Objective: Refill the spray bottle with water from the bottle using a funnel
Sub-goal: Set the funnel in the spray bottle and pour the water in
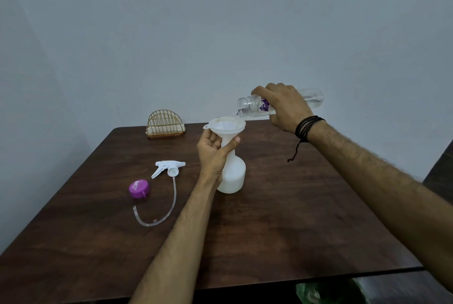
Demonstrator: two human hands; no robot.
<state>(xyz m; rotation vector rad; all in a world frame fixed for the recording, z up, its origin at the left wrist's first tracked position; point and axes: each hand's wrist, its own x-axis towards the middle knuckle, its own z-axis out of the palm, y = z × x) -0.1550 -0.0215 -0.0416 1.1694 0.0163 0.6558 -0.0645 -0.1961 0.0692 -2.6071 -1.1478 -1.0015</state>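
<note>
A white spray bottle [232,176] stands upright near the middle of the dark wooden table [282,218], with a white funnel [226,125] seated in its neck. My left hand [213,151] grips the neck just under the funnel. My right hand [285,107] holds a clear water bottle [252,106] tipped almost level, its open mouth over the funnel's right rim, a thin stream of water falling in. The white trigger head [169,167] with its long clear tube [171,203] lies on the table to the left.
A purple bottle cap [139,188] lies left of the trigger head. A gold wire napkin holder [164,124] stands at the table's far edge. A dark band circles my right wrist. Something green [316,291] shows below the table's near edge.
</note>
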